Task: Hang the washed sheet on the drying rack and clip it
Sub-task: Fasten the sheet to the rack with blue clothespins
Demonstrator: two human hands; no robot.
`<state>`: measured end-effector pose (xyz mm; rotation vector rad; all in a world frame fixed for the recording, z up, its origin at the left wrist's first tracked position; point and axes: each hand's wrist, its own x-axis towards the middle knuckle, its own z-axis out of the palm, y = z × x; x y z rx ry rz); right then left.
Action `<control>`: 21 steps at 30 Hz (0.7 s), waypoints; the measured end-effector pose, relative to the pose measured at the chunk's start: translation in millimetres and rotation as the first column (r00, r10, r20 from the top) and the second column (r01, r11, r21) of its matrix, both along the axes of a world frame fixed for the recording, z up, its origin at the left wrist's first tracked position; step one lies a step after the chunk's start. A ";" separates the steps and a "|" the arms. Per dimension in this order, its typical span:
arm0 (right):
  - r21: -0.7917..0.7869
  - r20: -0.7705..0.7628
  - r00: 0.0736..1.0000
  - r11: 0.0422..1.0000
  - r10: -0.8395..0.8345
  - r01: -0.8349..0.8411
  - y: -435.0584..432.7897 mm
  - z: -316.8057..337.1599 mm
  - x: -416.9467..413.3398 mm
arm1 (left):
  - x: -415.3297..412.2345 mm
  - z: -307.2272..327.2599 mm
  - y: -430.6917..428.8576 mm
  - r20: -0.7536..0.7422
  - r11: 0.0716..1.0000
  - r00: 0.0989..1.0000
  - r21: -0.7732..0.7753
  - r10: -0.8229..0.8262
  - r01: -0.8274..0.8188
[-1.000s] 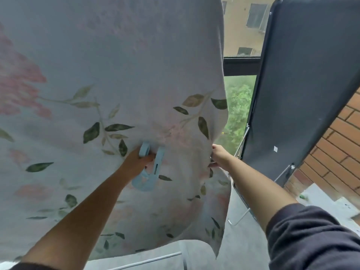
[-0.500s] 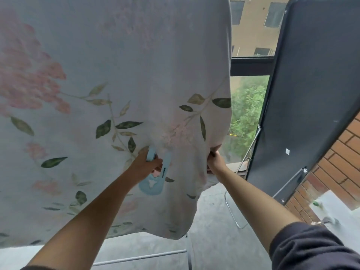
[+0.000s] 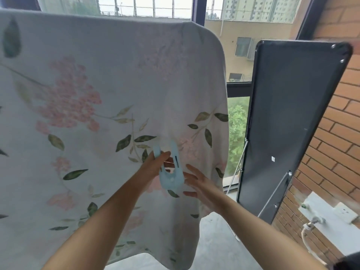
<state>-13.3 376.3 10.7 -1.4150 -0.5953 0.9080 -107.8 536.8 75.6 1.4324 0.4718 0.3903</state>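
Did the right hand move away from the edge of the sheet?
Yes. The right hand has let go of the sheet's right edge and moved inward, toward the blue clip.

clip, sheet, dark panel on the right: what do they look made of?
The clip, held in the left hand: looks like moulded plastic, pale blue, smooth, low sheen. The sheet: thin woven cloth, matte, printed flowers; it drapes softly and light glows through it; fibre unclear. The panel: dark, flat, smooth face with rounded corners, maybe plastic or coated board; cannot tell.
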 end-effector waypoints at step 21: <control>0.468 0.215 0.973 0.883 -0.088 -0.024 46.4 163.3 -13.3 | -42.8 154.1 53.0 0.472 0.694 0.867 0.572 0.157 -0.437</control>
